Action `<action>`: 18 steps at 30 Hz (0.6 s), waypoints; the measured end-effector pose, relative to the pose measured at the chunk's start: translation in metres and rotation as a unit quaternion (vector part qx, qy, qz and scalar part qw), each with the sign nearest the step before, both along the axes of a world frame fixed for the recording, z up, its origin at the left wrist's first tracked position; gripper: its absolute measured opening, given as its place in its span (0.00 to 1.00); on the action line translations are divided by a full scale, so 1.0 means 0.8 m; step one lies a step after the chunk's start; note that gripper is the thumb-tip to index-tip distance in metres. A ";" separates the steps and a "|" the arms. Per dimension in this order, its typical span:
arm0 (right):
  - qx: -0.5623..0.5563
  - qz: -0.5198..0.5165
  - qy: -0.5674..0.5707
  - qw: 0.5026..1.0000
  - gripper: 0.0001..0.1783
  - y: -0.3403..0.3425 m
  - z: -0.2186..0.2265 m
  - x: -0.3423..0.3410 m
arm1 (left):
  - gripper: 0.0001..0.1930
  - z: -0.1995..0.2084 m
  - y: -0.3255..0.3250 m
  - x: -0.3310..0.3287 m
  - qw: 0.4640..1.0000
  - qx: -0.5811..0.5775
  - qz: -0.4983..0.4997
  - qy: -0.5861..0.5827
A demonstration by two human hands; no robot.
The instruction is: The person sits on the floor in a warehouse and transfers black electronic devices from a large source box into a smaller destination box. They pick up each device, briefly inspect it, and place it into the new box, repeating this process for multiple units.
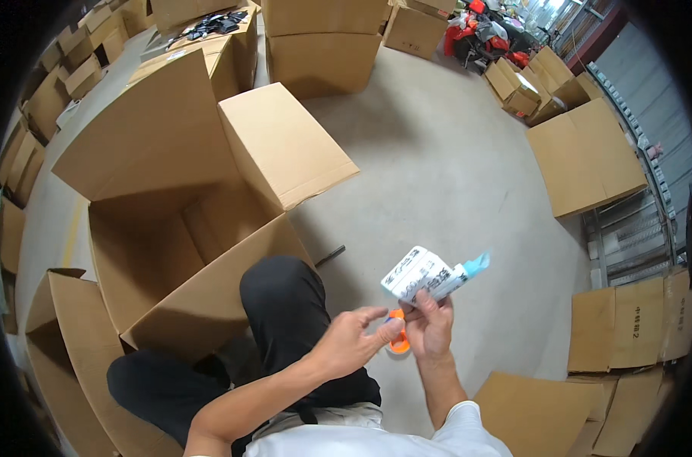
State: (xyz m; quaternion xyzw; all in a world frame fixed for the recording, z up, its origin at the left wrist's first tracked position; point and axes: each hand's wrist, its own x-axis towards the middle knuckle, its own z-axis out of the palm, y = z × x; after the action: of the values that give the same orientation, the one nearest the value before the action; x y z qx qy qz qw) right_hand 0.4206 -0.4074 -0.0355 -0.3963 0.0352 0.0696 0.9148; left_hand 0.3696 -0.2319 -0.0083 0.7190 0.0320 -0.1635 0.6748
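1. Packet [416, 276], white and pale blue, juts out beyond the fingertips of the right hand [431, 327], pinched between thumb and fingers.
2. Left hand [350, 340]: thumb and forefinger spread apart, the other fingers curled.
3. Orange item [401, 344] lies between both hands' fingers, by the left thumb tip; whether they touch, I cannot tell.
4. Open cardboard box [232, 280] gapes well left of the left fingers.

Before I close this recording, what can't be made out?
Head view: the full shape of the orange item, partly covered by the left hand.
Head view: part of the packet, covered by the right hand.
Head view: some floor inside the open box, hidden by its near wall.
Head view: separate things in the far pile, too small.
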 end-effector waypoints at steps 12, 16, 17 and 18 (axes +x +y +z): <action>-0.378 -0.218 -0.143 0.888 0.31 -0.039 -0.013 -0.053 | 0.12 -0.008 0.041 -0.018 0.968 -0.030 0.113 -0.223; -0.529 -0.023 -0.474 0.704 0.26 -0.018 0.081 -0.040 | 0.13 -0.003 0.042 -0.032 0.963 0.034 0.056 -0.261; -0.533 0.039 -0.516 0.669 0.24 0.001 0.092 -0.039 | 0.11 -0.001 0.041 -0.035 0.962 0.033 0.048 -0.265; -0.547 0.043 -0.527 0.648 0.23 0.007 0.090 -0.039 | 0.08 0.001 0.039 -0.038 0.962 0.030 0.044 -0.268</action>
State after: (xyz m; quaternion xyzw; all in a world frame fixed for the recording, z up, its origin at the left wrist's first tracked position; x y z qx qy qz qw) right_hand 0.3897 -0.4019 0.0368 -0.7958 -0.4387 -0.1435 0.3919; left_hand 0.3390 -0.2003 -0.0078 0.7542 -0.1138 0.0656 0.6434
